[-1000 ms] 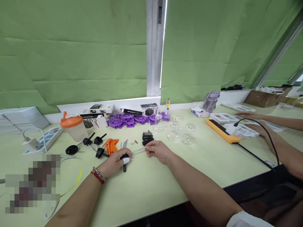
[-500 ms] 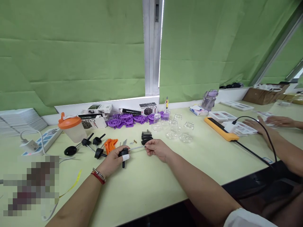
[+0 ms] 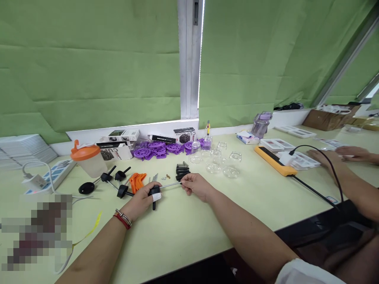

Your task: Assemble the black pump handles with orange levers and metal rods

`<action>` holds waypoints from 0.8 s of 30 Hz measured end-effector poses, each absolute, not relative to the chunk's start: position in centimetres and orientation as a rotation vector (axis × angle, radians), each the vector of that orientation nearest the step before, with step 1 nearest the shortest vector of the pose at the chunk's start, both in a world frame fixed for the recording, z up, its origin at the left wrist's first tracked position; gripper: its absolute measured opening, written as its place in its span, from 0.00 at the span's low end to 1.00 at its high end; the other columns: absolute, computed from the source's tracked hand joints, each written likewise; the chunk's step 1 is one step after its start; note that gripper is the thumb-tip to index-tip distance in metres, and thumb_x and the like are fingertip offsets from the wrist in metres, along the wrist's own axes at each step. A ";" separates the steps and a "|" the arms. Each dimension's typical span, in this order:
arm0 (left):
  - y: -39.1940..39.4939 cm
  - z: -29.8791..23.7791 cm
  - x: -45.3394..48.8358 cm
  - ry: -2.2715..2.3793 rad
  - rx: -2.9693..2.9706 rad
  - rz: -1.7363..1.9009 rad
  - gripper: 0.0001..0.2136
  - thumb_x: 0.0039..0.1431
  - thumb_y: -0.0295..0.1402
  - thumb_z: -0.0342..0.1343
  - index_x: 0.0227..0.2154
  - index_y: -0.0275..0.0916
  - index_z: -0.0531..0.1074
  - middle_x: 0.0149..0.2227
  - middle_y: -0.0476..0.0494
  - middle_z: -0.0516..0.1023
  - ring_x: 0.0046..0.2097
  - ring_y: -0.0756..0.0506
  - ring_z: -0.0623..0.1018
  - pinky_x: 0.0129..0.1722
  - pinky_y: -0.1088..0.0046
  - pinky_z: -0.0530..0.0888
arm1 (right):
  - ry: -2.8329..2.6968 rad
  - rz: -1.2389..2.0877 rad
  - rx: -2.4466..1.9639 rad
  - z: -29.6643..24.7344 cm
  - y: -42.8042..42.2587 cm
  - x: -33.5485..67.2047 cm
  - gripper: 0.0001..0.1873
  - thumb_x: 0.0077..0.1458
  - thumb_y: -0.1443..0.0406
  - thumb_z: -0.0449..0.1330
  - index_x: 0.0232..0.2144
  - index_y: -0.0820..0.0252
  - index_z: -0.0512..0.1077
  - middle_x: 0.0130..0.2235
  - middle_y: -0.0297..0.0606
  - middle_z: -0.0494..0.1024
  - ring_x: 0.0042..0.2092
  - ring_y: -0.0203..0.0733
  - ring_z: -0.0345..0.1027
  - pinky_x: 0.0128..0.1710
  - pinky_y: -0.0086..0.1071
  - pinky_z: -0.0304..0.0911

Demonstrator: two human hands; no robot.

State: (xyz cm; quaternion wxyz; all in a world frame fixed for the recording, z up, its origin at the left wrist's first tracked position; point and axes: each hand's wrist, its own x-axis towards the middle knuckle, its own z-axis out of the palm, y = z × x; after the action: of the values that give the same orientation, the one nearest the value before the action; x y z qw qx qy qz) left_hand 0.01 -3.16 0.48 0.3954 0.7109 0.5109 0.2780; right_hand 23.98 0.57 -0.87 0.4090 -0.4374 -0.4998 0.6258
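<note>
My left hand [image 3: 141, 203] is closed around a black plastic part [image 3: 154, 191] with a short black stem pointing down. A thin metal rod [image 3: 170, 185] runs from that part toward the right. My right hand [image 3: 197, 186] pinches the rod's far end between thumb and fingers; the tip itself is hidden. Just behind the right hand lie black cylindrical pieces [image 3: 181, 172] with small springs [image 3: 185, 163] beside them. Near the left hand are orange plastic pieces [image 3: 137, 182], loose metal pins [image 3: 155, 177] and more black parts with rods [image 3: 122, 191].
Purple plastic pieces [image 3: 158, 149] and printed boxes [image 3: 118, 152] line the wall. Clear glass jars [image 3: 231, 170] stand right of them. An orange-lidded cup [image 3: 89, 157] and power strip [image 3: 63, 173] are left. A yellow-and-black power strip [image 3: 275, 161] and another person's hands [image 3: 325, 159] are right.
Both my hands keep nearly the same hold on the black part and rod. The whole view has shifted slightly. At the right, the other person's hands have moved a little.
</note>
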 end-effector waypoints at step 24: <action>-3.2 0.8 0.1 1.267 1.795 0.675 0.17 0.54 0.41 0.52 0.45 0.40 0.66 0.34 0.48 0.69 0.36 0.46 0.67 0.36 0.73 0.66 | -1.382 1.490 -1.236 -0.5 0.1 23.5 0.07 0.55 0.65 0.56 0.25 0.61 0.66 0.21 0.31 0.69 0.20 0.28 0.55 0.18 0.23 0.52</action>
State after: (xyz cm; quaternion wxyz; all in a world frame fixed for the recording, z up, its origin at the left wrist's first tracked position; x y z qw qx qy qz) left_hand 0.07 -3.24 0.79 0.4094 0.7125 0.5029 0.2681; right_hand 23.48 0.08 -0.45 0.3722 -0.4824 -0.5393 0.5813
